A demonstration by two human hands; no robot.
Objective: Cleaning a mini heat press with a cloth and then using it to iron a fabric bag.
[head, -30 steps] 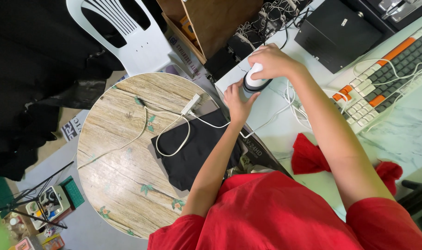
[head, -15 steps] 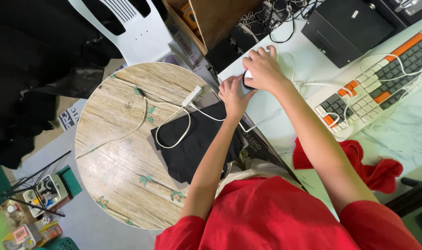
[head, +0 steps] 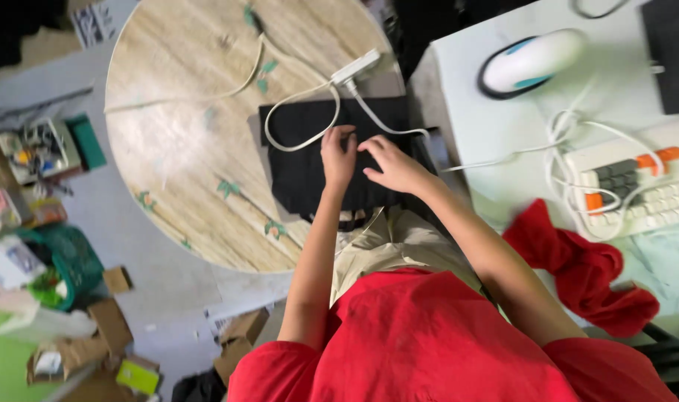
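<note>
A black cloth [head: 310, 175] lies at the near edge of a round wooden table [head: 183, 149]. My left hand [head: 338, 152] rests on the cloth with its fingers bent, right beside a loop of white cable [head: 298, 141]. My right hand [head: 391, 165] lies flat on the cloth next to it, fingers spread toward the left hand. Neither hand visibly grips anything. The cable runs across the cloth up to a white adapter block [head: 356, 68].
A white desk [head: 466, 112] to the right holds a white rounded device on a black base [head: 529, 61], a keyboard with orange keys [head: 630, 186] and a red cloth [head: 578, 272]. Boxes and a green basket [head: 71, 264] clutter the floor at left.
Both hands left the white rounded device on the desk and moved over to the black cloth on the round table. The view has come closer.
</note>
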